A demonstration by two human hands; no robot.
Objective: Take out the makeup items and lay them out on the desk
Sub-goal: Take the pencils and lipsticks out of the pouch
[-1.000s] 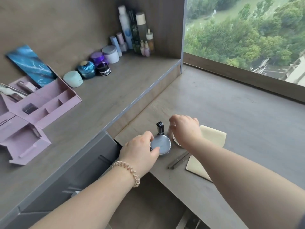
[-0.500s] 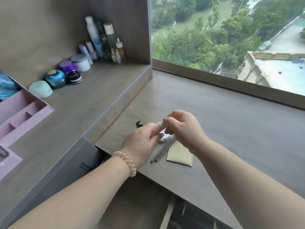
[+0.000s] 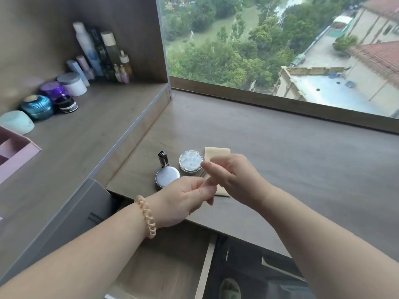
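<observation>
Head camera view: my two bare hands meet just above the near edge of the grey-brown wooden desk. My left hand, with a peach coiled hair tie around its wrist, has its fingers curled in toward my right hand, and the fingertips of both press together around something small and pale; what it is I cannot tell, since my fingers hide nearly all of it.

Four makeup items already lie on the desk just beyond my hands. A round silver compact with a flat matte lid sits nearest the desk's left corner. Touching its far side, a small black-capped bottle leans on it. Just beside these on the right is a round clear-walled jar with a pearly white lid. Behind my right hand lies a flat beige paper packet, partly covered by my knuckles, one corner showing again below my left fingertips.

To the left, a raised wooden shelf carries a row of skincare jars and bottles: a mint green rounded case, a teal ribbed jar, a purple jar, a white jar with a grey lid, and tall bottles in the corner. A pink compartmented organizer shows at the left edge. A large window overlooks trees and rooftops.
</observation>
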